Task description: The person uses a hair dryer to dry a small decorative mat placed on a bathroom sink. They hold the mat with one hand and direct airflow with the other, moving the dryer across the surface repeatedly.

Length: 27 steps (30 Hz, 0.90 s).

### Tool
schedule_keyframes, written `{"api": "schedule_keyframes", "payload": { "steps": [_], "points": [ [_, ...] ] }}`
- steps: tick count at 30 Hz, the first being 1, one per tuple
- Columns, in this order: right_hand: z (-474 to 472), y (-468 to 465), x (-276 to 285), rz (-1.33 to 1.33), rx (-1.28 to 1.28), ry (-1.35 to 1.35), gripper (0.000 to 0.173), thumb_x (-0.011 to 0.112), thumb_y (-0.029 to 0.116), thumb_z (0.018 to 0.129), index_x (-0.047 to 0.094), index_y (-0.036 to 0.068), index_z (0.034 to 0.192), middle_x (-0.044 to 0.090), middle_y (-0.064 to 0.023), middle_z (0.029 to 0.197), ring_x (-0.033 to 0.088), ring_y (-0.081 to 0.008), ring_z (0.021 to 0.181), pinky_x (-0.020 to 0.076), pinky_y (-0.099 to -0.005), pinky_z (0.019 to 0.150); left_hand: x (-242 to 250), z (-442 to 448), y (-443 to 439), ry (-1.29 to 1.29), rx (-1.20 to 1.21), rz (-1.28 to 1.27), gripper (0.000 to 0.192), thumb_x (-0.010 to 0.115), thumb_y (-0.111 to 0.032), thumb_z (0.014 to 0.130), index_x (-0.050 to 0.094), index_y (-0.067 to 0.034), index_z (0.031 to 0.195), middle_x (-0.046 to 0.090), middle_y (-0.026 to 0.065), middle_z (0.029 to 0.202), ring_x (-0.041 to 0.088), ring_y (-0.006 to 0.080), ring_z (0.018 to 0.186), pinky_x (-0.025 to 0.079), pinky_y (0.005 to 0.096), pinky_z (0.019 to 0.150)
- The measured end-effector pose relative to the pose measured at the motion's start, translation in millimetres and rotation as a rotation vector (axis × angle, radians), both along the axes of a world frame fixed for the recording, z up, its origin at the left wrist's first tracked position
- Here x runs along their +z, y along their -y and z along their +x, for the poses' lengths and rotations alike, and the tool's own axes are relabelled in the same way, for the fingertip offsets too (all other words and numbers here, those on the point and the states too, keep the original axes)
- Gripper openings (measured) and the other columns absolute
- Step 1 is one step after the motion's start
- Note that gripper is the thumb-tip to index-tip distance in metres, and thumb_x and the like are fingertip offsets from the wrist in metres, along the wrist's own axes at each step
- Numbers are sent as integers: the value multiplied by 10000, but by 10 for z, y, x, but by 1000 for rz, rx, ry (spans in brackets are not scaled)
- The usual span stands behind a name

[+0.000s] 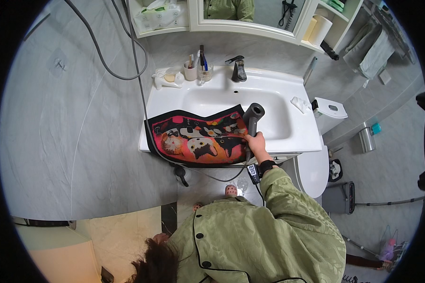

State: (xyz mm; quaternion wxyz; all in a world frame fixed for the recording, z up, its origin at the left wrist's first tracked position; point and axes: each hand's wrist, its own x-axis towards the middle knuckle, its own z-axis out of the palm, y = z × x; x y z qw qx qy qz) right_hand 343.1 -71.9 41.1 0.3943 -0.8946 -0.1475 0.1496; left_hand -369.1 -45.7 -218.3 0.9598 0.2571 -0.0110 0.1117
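My right hand [256, 143] is closed around the handle of a grey hair dryer [252, 122], whose round head is up over the washbasin [274, 116]. Just left of it a black-edged mat with a red and orange cat print [202, 138] lies across the basin's front left part, its near edge by the counter front. The dryer's grey cord [140, 88] crosses the mat's left edge and loops below the counter. A black band and a small device [253, 173] are at my right wrist. At the lower left, a small patch of skin beside dark hair may be part of my left hand, mostly hidden.
A black faucet [239, 70] stands behind the basin, with toothbrush cups [190, 70] and a white animal-shaped soap holder [168, 79] to its left. Crumpled tissue [300, 104] lies on the right rim. A toilet [311, 171] and a grey bin [338, 197] are at right, a mirror cabinet [248, 26] above.
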Motion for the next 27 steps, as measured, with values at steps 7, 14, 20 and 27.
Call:
{"api": "schedule_keyframes", "payload": {
  "steps": [7, 14, 20, 27],
  "points": [
    [-11, -3, 56, -8, 2, -64, 529, 731, 326, 716, 578, -71, 1030, 699, -256, 964, 696, -388, 915, 530, -428, 833, -99, 212, -111, 223, -71, 108, 462, 697, -406, 902, 467, -27, 1032, 522, 289, 1278, 441, 436, 1178, 312, 532, 964],
    [19, -2, 1, -10, 1, -69, 559, 742, 356, 720, 577, -71, 1041, 697, -262, 978, 692, -394, 932, 528, -428, 840, -84, 353, -143, 283, -167, 52, 399, 687, -430, 897, 722, -104, 670, 600, 255, 1138, 543, 425, 955, 392, 501, 792],
    [18, -3, -65, 14, -16, -5, 608, 758, 404, 705, 602, -105, 999, 693, -266, 922, 695, -379, 865, 535, -430, 785, 133, 43, 31, -426, 31, 39, 387, 662, -373, 918, 560, -9, 1000, 551, 274, 1251, 514, 437, 1104, 379, 539, 923],
    [21, -2, -68, 26, -18, -17, 600, 752, 396, 710, 601, -108, 999, 692, -270, 923, 696, -377, 855, 538, -429, 767, 140, -30, 57, -869, 43, 95, 658, 633, -307, 942, 371, 103, 1385, 493, 296, 1381, 481, 452, 1279, 365, 584, 1075]
  ]
}}
